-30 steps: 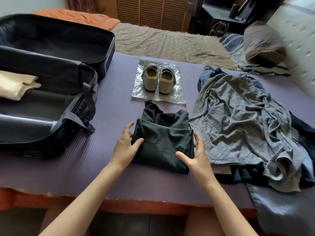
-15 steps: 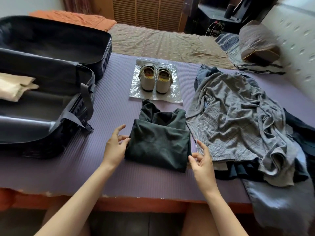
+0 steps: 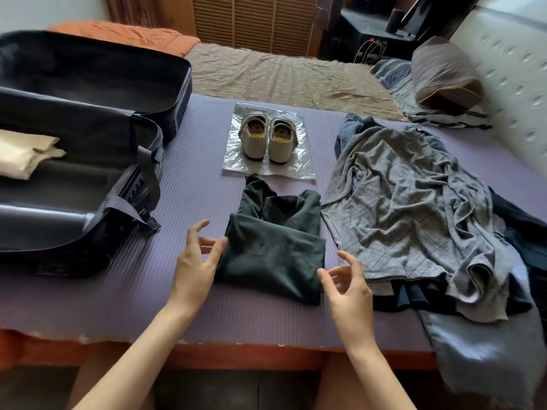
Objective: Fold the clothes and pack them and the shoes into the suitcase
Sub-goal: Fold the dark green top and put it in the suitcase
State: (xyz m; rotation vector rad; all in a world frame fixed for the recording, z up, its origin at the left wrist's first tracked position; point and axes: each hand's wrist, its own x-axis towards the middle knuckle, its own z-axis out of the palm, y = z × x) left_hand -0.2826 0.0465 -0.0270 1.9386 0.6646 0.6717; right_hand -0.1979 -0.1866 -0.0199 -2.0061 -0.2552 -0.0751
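**Q:** Where is the item to be packed?

**A:** The folded dark garment [image 3: 272,250] lies on the purple mat [image 3: 192,187], near centre. The open suitcase [image 3: 88,232] is on its left. The loose grey garment [image 3: 408,214] is on its right, with its edge just beside the fold.

**Q:** State of the hands?

**A:** The left hand [image 3: 195,267] is at the garment's left edge, fingers spread and loosely bent, holding nothing. Whether the thumb touches the cloth cannot be told. The right hand [image 3: 346,288] is just beside the near right corner, fingers relaxed and apart, holding nothing.

**Q:** Handling characteristics?

**A:** Judged light, soft and without stiffness. The fold will probably sag or open if lifted by one edge.
- Slide both hands under the left and right edges.
- Carry the bundle flat.
- Support the loose flap that projects from the far left corner.

**Q:** Obstructions?

**A:** There are three.
- **Suitcase wall and strap:** the suitcase wall stands raised, and a strap [image 3: 148,173] hangs over its right rim. Lift clear over both.
- **Space inside the suitcase:** a cream folded garment [image 3: 23,155] occupies the left of the near half. Bare lining shows to its right.
- **Shoes:** the shoes [image 3: 268,140] stand on a plastic sheet [image 3: 302,167] just beyond the flap. Do not drag the cloth across it.
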